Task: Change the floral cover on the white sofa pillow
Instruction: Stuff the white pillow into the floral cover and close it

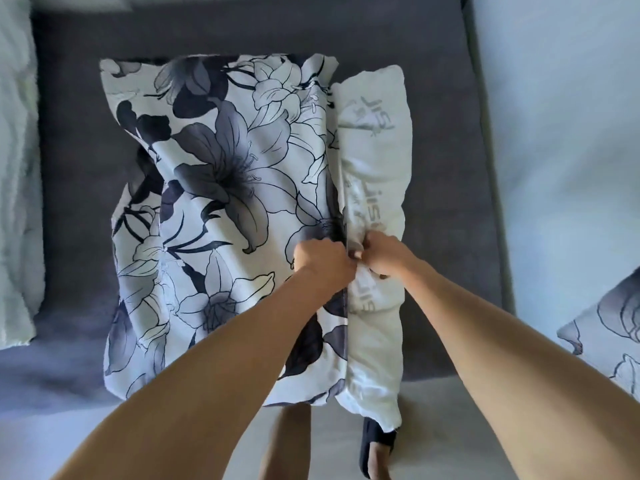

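Observation:
A pillow in a white cover with grey and black lilies, the floral cover (221,202), lies flat on the dark grey sofa seat (76,168). Along the cover's right edge the white inner pillow (375,161) with faint grey lettering bulges out of the opening. My left hand (323,266) is closed on the cover's open edge at its lower middle. My right hand (381,252) pinches the same edge right beside it, fingers pressed against the white pillow. The two hands touch at the seam.
A pale cushion (17,202) lies at the left edge of the sofa. A second floral pillow (609,337) shows at the right edge, against a light surface (571,150). My legs and a dark slipper (375,441) stand on the pale floor below.

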